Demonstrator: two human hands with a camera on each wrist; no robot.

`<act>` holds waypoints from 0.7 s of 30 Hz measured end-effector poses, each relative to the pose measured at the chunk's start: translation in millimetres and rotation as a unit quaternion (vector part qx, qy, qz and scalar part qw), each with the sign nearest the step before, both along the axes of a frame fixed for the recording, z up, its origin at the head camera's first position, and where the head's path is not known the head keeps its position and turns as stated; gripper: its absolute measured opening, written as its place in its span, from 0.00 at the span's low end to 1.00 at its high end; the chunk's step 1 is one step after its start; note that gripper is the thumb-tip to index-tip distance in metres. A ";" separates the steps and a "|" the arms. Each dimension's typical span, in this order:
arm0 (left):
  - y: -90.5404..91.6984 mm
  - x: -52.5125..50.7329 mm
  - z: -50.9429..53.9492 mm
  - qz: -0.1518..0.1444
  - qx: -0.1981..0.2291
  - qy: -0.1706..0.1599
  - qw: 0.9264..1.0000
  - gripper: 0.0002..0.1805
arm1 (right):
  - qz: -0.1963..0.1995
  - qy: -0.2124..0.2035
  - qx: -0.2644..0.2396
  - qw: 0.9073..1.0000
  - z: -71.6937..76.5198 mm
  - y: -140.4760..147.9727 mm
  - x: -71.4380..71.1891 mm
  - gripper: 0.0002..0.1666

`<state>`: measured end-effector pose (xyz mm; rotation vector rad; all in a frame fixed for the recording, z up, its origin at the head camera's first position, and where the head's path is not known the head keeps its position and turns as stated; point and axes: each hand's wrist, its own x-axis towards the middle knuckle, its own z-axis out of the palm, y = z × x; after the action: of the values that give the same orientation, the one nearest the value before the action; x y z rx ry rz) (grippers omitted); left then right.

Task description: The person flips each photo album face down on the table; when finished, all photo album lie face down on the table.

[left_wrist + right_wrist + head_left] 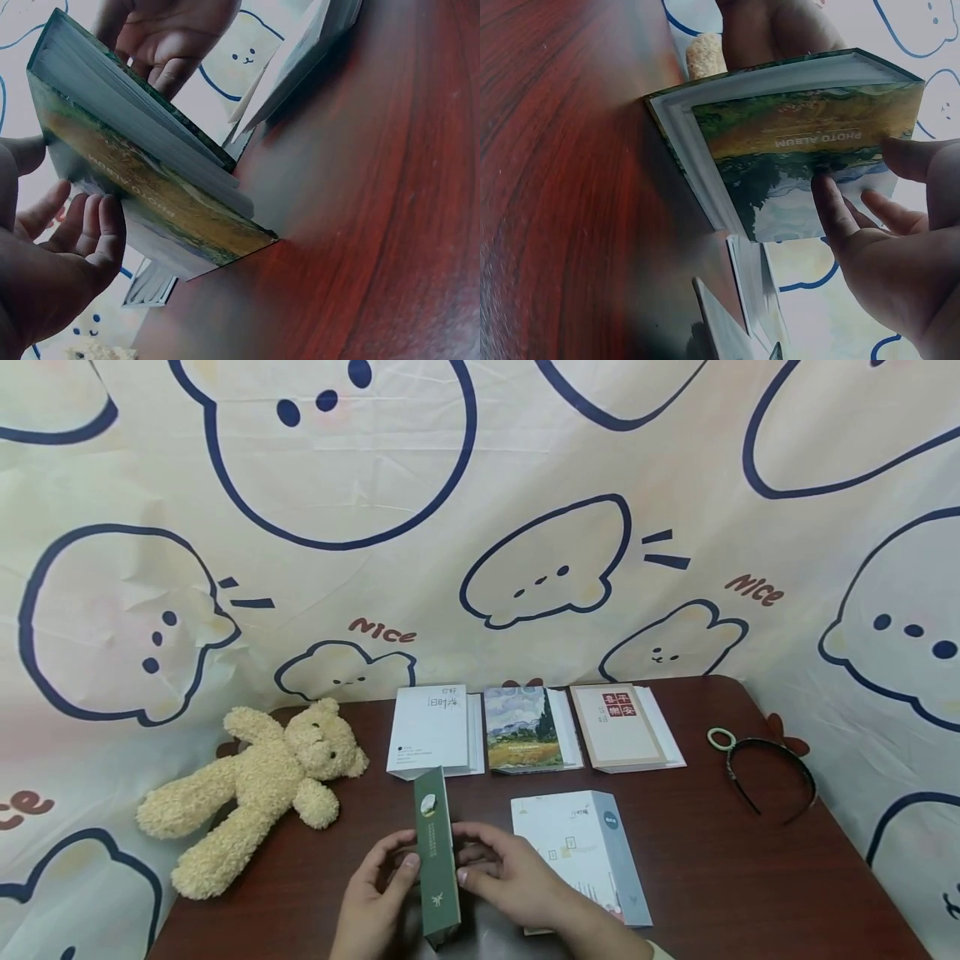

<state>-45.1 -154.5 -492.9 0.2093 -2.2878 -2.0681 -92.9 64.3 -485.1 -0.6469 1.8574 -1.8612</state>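
A photo album with a green spine [437, 860] stands upright on its edge at the table's near side, spine toward the head camera. My left hand [375, 893] holds it from the left, and my right hand [517, 877] from the right, thumbs close to the spine. Painted covers show on the album in the left wrist view [172, 202] and the right wrist view [780, 124], its pages slightly parted. There the left hand [64, 259] and the right hand [900, 240] have bent fingers against the covers.
Three albums, a white one [429, 727], a landscape one [522, 727] and a cream one [617, 727], lie in a back row. Another pale album [566, 847] lies beside my right hand. A teddy bear [262, 781] is at left, a black headband [802, 768] at right.
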 end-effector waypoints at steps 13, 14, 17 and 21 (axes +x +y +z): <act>7.5 -1.3 -8.9 -0.033 -0.005 -0.032 0.999 0.23 | -0.014 -0.042 -0.009 0.999 -2.7 16.5 -6.0 0.28; 8.1 -1.6 -9.7 -0.035 -0.006 -0.035 0.999 0.23 | -0.017 -0.042 -0.009 0.999 -3.1 17.5 -6.1 0.28; 9.4 -2.2 -12.1 -0.038 -0.017 -0.042 0.998 0.23 | -0.023 -0.044 -0.014 0.999 -4.1 20.8 -6.3 0.28; 10.4 -3.4 -16.0 -0.038 -0.039 -0.040 0.998 0.23 | -0.028 -0.049 -0.023 0.998 -5.5 25.6 -7.2 0.28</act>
<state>-48.5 -144.1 -509.0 0.2082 -2.4550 -2.0375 -100.1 90.0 -490.6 -0.5144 1.7929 -1.9401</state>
